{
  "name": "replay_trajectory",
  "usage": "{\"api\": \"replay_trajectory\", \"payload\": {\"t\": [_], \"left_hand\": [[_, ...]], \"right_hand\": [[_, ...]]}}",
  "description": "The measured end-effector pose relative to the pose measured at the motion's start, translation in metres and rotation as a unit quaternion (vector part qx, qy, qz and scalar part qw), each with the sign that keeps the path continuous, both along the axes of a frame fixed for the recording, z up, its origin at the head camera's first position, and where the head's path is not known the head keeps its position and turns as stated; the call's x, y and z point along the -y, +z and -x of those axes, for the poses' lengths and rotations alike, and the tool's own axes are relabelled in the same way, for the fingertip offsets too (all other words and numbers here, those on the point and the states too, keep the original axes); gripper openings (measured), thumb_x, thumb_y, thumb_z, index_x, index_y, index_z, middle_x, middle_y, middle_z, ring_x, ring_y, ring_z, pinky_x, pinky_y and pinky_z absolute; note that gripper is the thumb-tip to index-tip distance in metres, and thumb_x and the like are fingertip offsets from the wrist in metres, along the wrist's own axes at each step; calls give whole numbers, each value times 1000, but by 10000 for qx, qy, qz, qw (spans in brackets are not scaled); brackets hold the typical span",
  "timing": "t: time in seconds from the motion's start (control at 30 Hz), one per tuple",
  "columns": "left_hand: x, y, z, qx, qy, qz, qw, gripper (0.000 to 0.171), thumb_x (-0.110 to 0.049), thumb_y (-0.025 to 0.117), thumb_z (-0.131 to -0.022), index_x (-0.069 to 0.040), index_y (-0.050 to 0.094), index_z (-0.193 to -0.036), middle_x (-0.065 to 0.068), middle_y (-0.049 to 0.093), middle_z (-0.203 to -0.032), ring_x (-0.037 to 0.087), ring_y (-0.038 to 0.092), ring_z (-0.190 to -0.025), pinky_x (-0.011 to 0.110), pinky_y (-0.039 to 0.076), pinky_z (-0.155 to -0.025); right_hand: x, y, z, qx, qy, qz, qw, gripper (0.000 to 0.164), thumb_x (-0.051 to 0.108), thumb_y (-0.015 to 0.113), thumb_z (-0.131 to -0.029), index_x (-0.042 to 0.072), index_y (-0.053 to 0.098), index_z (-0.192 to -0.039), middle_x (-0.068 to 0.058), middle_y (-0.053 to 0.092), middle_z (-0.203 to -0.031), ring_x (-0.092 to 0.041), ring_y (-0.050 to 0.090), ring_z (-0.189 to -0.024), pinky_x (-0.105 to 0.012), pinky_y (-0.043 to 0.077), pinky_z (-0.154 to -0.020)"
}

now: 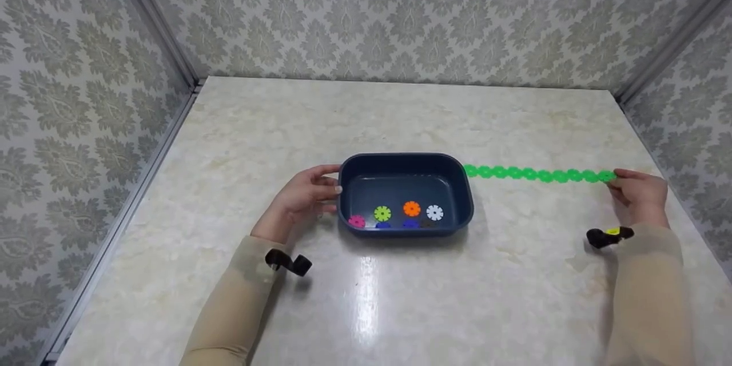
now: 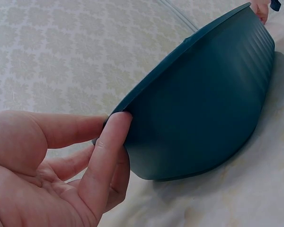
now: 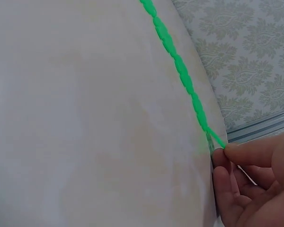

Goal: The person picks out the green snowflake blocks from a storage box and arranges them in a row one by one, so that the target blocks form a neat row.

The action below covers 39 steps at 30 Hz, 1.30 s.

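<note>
A dark blue plastic basin (image 1: 407, 183) stands mid-table. My left hand (image 1: 303, 195) is at its left side, thumb and fingers pinching the rim, as the basin (image 2: 203, 99) shows up close in the left wrist view. To the basin's right stretches a chain of green notched discs (image 1: 532, 174), roughly straight, its left end beside the basin's wall. My right hand (image 1: 640, 191) pinches the chain's right end between thumb and finger. In the right wrist view the last disc of the green chain (image 3: 183, 73) tilts up off the table into the right hand (image 3: 255, 177).
Inside the basin, near its front wall, lie a pink disc (image 1: 357, 221), a yellow-green disc (image 1: 382, 213), an orange disc (image 1: 412, 209) and a white disc (image 1: 434, 213). Blue and dark pieces are partly hidden there. Patterned walls (image 1: 400, 17) enclose the table (image 1: 286, 120).
</note>
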<state>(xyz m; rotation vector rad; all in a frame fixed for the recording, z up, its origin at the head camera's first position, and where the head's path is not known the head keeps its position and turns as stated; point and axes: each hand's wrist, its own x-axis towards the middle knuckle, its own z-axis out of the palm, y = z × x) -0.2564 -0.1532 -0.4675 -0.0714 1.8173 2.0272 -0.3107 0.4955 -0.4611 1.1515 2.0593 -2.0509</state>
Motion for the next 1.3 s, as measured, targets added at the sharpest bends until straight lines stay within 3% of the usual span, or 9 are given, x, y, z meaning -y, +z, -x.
{"api": "replay_trajectory", "payload": {"t": [0.13, 0.4, 0.53, 0.63, 0.8, 0.93, 1.13, 1.23, 1.3], "left_hand": [[0, 1, -1, 21, 1, -9, 10000, 58, 3, 65, -97, -8, 48, -151, 2, 62, -100, 10, 70, -80, 28, 62, -66], [0, 0, 0, -52, -60, -66, 9999, 59, 5, 63, -97, -6, 46, -152, 4, 62, -103, 12, 69, -82, 27, 61, -66], [0, -1, 1, -50, -90, 76, 9999, 59, 3, 64, -97, -7, 46, -153, 3, 61, -103, 10, 68, -83, 26, 61, -66], [0, -1, 1, -20, -90, 159, 9998, 60, 2, 64, -97, -8, 46, -153, 3, 61, -103, 10, 68, -84, 26, 61, -66], [2, -1, 2, 5, -86, 188, 9998, 60, 2, 65, -98, -8, 46, -154, 3, 62, -105, 11, 69, -84, 27, 62, -66], [1, 0, 3, 26, -49, 235, 9997, 60, 2, 66, -97, -9, 47, -153, 4, 62, -104, 11, 69, -80, 27, 62, -64], [1, 0, 3, 56, -101, 288, 9995, 61, 2, 66, -96, -9, 47, -153, 4, 62, -104, 12, 69, -80, 28, 62, -65], [3, 1, 3, 72, -179, 377, 9991, 61, 0, 66, -97, -10, 46, -153, 5, 63, -106, 14, 69, -83, 30, 63, -67], [6, 3, 3, 69, -202, 471, 9987, 61, -2, 66, -98, -11, 45, -154, 5, 63, -108, 14, 69, -85, 31, 63, -69]], "right_hand": [[3, 1, -1, -39, -272, 396, 9988, 39, -1, 66, -97, 26, 69, -125, 11, 56, -117, -7, 61, -96, -16, 56, -84], [1, 3, 4, 316, -98, -252, 9991, 50, 8, 58, -101, 23, 53, -149, 14, 57, -104, -1, 60, -92, -16, 57, -75], [1, 4, 3, 360, -205, -254, 9988, 41, 9, 56, -102, 25, 60, -139, 15, 58, -101, -1, 62, -87, -17, 58, -73], [3, 4, 1, 200, -368, -161, 9990, 25, 7, 57, -101, 25, 66, -117, 15, 60, -95, -2, 64, -79, -18, 58, -70], [13, 9, 1, -99, -427, -36, 9990, 32, 10, 58, -102, 24, 64, -130, 11, 59, -100, -4, 62, -82, -19, 57, -68], [26, 16, 3, -347, -171, -183, 9991, 51, 20, 57, -104, 22, 48, -154, 14, 54, -105, -3, 57, -92, -16, 56, -71], [57, 22, 9, -844, 327, -761, 9930, 57, 21, 57, -103, 18, 42, -158, 17, 50, -105, 0, 54, -92, -15, 54, -70], [73, 23, 13, -928, 870, -1571, 9794, 60, 28, 54, -104, 16, 37, -160, 6, 55, -127, -7, 56, -108, -17, 52, -77], [83, 25, 15, -977, 1302, -2165, 9626, 65, 36, 52, -105, 13, 31, -162, -8, 49, -148, -20, 54, -127, -25, 52, -91]]}}
